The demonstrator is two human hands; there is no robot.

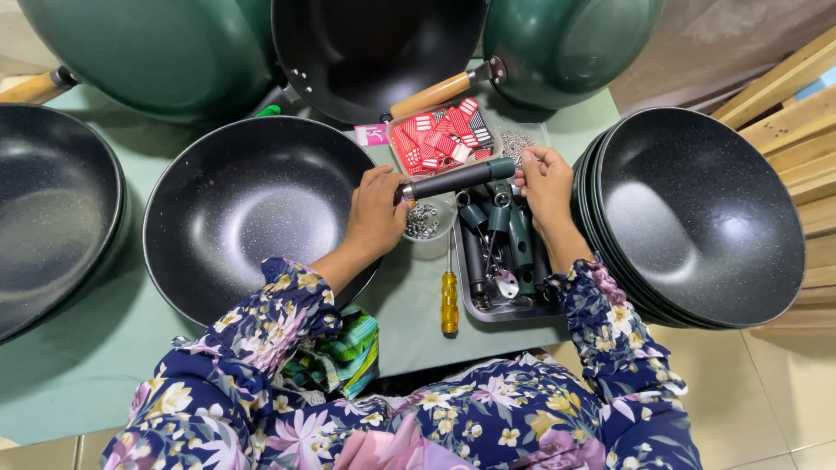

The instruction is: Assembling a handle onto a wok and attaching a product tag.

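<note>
Lying crosswise between hands: pan handle (455, 178)

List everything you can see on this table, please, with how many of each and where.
Held handle: one, black and green, between both hands.
Woks, empty: one black by the left hand; one black at far left; one black at top centre.
Wok stack: black inside, green rims, at right.
Upturned woks: two, green, top left and top right.
Metal tray: one, holding spare green and black handles.
Red tags: many, in a clear tray behind the hands.
Cup of screws: one, white.
Screwdriver: one, yellow grip.
Table: pale green.
Wooden slats: far right.
Left hand: on the handle's metal end.
Right hand: at its green end.
</note>
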